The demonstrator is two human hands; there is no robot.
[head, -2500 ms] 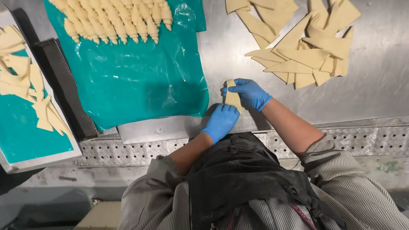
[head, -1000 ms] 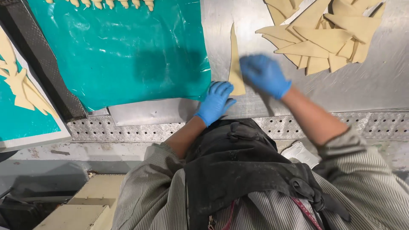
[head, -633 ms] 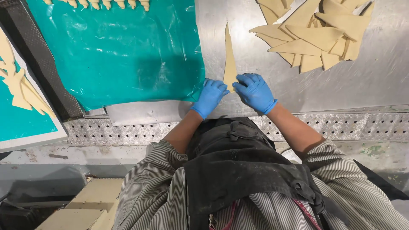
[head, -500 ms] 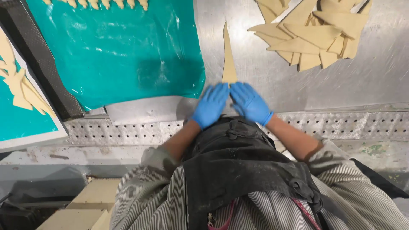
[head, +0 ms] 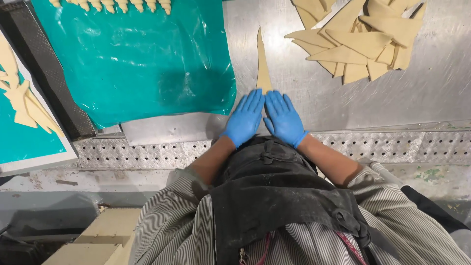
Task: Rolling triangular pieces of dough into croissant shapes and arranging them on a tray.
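Note:
A long, narrow triangle of pale dough [head: 262, 61] lies stretched on the steel table [head: 431, 93], its tip pointing away from me. My left hand [head: 244, 118] and my right hand [head: 283, 118], both in blue gloves, lie flat side by side on the wide near end of the triangle, fingers straight and pressed down. The base of the dough is hidden under my fingers. Neither hand grips anything.
A pile of cut dough triangles [head: 360, 39] lies at the far right. A teal plastic sheet [head: 132, 59] covers a tray at the left, with a row of rolled pieces [head: 113, 5] along its far edge. Another tray with dough [head: 22, 103] sits far left.
The short piece I held was stretched into a long triangle and laid on the table. Both hands then came down flat together on its near end.

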